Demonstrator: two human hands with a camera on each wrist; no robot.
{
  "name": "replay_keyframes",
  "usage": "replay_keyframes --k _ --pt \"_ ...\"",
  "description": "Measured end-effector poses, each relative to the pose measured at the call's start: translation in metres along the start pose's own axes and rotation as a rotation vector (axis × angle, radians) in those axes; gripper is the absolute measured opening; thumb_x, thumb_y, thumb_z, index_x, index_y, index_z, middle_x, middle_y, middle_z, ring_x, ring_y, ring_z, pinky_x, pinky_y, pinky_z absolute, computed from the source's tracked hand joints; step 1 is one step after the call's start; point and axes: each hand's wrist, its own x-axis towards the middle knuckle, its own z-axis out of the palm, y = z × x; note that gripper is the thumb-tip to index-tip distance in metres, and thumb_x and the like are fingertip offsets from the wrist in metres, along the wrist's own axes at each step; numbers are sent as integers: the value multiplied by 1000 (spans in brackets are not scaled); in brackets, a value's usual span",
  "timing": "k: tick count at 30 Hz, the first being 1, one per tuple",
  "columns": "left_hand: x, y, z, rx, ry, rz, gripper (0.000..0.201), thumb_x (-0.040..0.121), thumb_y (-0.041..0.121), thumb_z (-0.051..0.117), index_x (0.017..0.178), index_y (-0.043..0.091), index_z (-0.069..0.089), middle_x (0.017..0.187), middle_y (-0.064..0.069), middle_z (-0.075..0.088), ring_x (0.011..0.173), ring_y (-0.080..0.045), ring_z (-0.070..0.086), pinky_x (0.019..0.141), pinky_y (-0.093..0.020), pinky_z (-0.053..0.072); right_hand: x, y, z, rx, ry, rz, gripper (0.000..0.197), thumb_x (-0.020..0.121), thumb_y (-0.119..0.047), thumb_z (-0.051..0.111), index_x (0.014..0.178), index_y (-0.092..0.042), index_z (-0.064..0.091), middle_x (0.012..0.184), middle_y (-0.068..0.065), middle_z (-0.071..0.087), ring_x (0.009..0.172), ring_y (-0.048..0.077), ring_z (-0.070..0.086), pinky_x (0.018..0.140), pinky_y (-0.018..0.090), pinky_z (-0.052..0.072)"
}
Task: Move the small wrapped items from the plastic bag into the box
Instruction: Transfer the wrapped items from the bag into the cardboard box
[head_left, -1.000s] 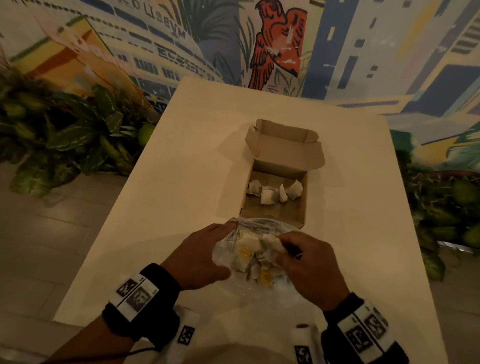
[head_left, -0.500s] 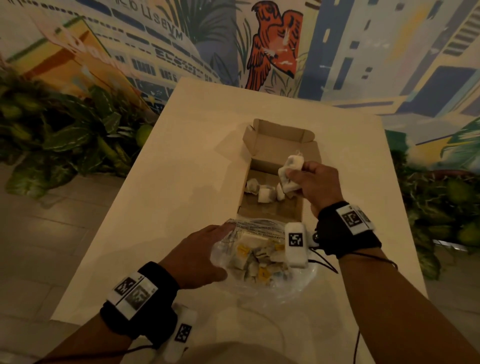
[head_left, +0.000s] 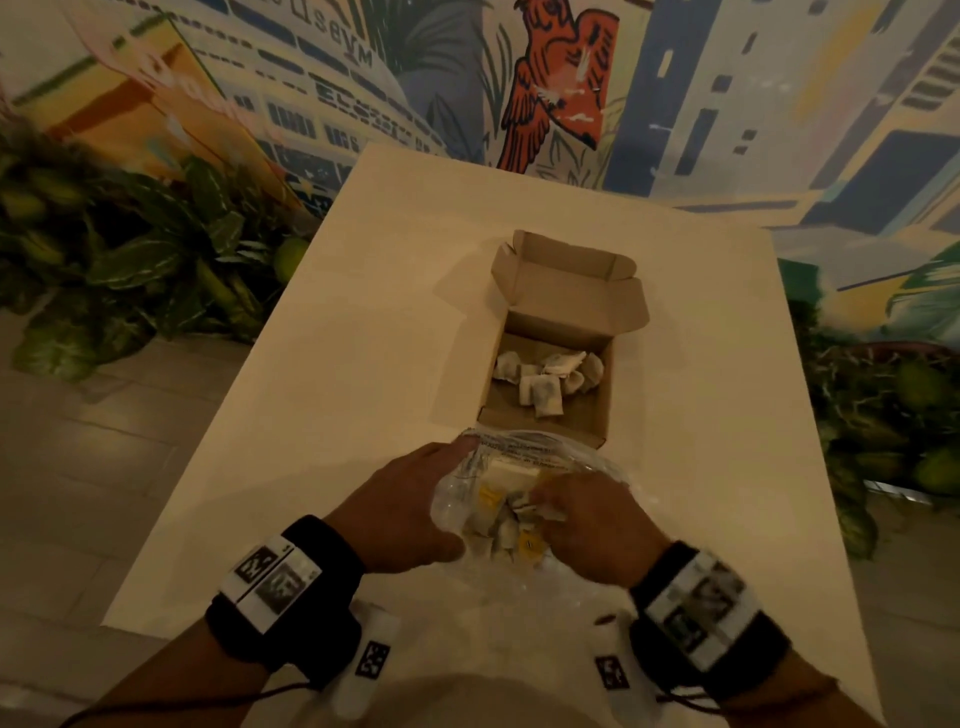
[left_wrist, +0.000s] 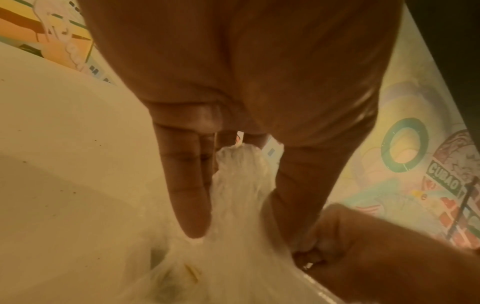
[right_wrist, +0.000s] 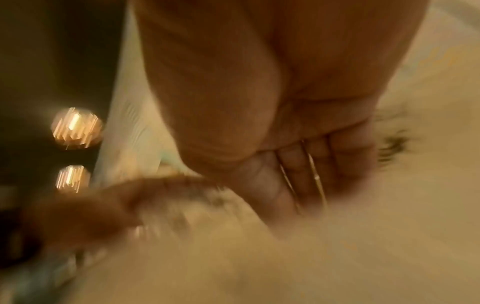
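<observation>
Plastic film of the bag (head_left: 519, 449) is pinched by the left hand (head_left: 395, 509) so the mouth is held open for the right hand (head_left: 597, 525), curled among wrapped items (head_left: 506, 475) inside, its grip not discernible, while others are gathered in the box (head_left: 540, 420) just beyond.

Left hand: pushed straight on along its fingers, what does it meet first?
The left hand would probably meet the near wall of the open brown cardboard box, just past the clear plastic bag it holds.

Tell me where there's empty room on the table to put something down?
Bare table left of the box and right of it, and beyond its open flap to the far edge. Inside, bare floor in both near corners, beside the wrapped items. Crowded: the plastic bag in front.
</observation>
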Motion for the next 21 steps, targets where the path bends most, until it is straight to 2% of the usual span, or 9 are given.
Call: replay_keyframes --k 2,3,6,7,8,10,12,17,21 --pt "3 4 0 6 -22 8 104 69 33 76 146 34 6 152 6 28 134 -17 33 106 -34 36 7 11 21 -115 60 73 52 82 -17 56 133 -7 46 137 19 50 127 35 46 108 42 34" --pt "4 6 0 13 -35 13 104 70 33 75 146 34 5 152 5 27 134 -17 32 106 -35 36 10 14 27 -145 92 99 54 81 -16 56 133 -6 46 136 22 51 126 39 46 106 47 37" --pt "7 9 2 21 -62 21 104 70 32 75 147 33 4 153 5 25 135 -17 32 106 -35 36 13 18 30 -151 234 136 37 68 -11 66 104 -7 68 102 21 71 95 41 66 80 48 54" --pt "8 9 2 23 -60 22 104 70 32 75 147 33 5 153 5 26 135 -17 32 105 -34 36 11 18 27 -125 267 145 32 67 -12 66 99 -8 70 96 18 72 91 39 68 77 46 55" --pt "8 9 2 26 -58 20 105 70 32 75 147 33 5 153 5 26 134 -17 33 105 -33 37 9 16 23 -95 293 146 31 72 -17 62 101 -10 70 100 15 72 95 37 67 82 43 54" --pt "8 9 2 32 -54 9 105 69 32 75 147 32 4 153 4 27 132 -18 35 103 -34 39 6 14 17 -3 279 139 42 77 -31 45 109 -16 67 113 9 69 108 31 61 91 38 48" --pt "7 9 1 37 -52 2 105 69 32 75 146 32 4 152 3 28 131 -19 37 102 -36 40 6 12 11 91 260 106 47 74 -33 39 106 -16 68 113 8 68 107 29 60 91 36 47" --pt "7 9 1 40 -40 7 106 69 32 76 147 31 5 149 2 32 129 -19 38 103 -35 38 22 3 18 -79 -10 20 32 72 -32 52 96 -19 68 111 9 65 102 31 58 84 39 52" --pt "6 8 3 37 -30 5 105 67 32 76 147 30 6 151 5 30 132 -16 36 104 -33 37 32 -3 24 -157 5 32 26 71 -24 60 95 -20 67 101 10 66 94 31 60 78 32 48"
